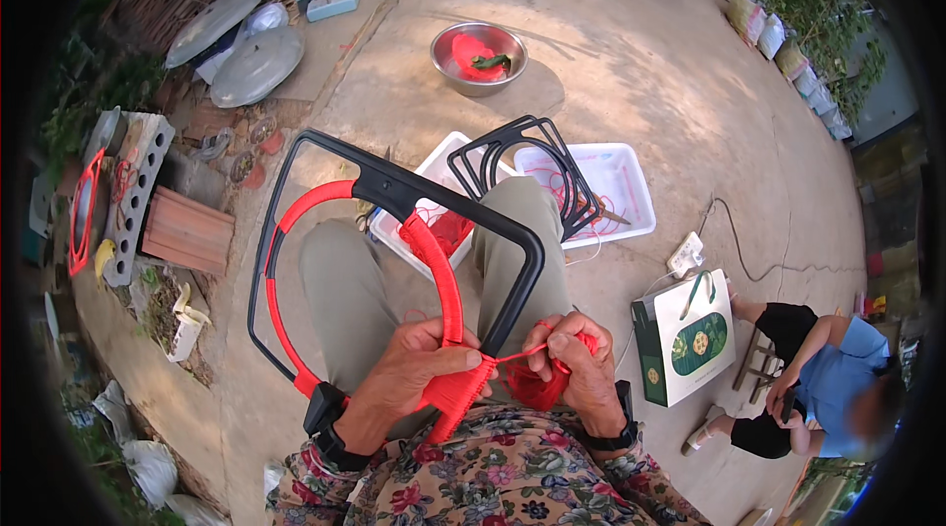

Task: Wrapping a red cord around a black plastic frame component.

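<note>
A black frame (pixel 394 193), rectangular with rounded corners, lies tilted across my lap with a ring inside it. Red cord covers several stretches of that ring (pixel 435 265), and bare black shows between them. My left hand (pixel 409 368) grips the wrapped lower part of the ring, thumb pressed near the frame's edge. In my right hand (pixel 581 368) is a bundle of red cord (pixel 537 388), fingers closed round it. A short strand (pixel 517 356) runs taut from the bundle to the wrapping beside my left thumb. Both wrists carry dark bands.
Beyond my knees stand two white trays (pixel 631 196) with red cord; one also holds scissors (pixel 611 216). More black frames (pixel 532 132) lean over them. Farther off is a metal bowl (pixel 480 83). To the right are a power strip (pixel 685 255), a gift bag (pixel 650 359) and a seated person (pixel 838 368).
</note>
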Motion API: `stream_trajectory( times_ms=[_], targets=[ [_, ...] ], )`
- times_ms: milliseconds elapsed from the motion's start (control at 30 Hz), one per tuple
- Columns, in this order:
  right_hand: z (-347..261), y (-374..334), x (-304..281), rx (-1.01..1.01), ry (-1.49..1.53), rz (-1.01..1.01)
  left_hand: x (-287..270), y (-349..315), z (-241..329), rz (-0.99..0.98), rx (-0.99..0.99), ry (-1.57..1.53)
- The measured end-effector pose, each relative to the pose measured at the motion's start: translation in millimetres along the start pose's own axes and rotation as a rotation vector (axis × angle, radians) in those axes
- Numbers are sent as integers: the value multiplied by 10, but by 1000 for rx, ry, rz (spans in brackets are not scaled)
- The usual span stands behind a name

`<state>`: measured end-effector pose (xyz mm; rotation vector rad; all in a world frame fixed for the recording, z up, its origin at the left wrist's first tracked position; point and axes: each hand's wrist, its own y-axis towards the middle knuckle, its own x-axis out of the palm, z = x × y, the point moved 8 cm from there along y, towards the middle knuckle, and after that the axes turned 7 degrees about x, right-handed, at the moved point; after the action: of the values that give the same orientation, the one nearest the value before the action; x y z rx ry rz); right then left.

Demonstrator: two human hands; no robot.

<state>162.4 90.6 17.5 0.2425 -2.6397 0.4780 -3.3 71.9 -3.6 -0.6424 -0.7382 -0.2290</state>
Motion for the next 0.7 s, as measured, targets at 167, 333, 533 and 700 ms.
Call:
stream_trajectory(
  times_ms=[167, 333, 533, 700],
  targets=[
    [21, 3, -11, 83, -133, 28, -37, 6, 3, -34, 23, -3],
    [34, 15, -83, 28, -54, 68, 5, 23, -1, 7, -12, -10],
    [-11, -6, -27, -28, 13, 55, -32, 68, -52, 26, -50, 11],
    [25, 11, 39, 7, 141, -16, -36, 72, -69, 58, -80, 3]
  ],
)
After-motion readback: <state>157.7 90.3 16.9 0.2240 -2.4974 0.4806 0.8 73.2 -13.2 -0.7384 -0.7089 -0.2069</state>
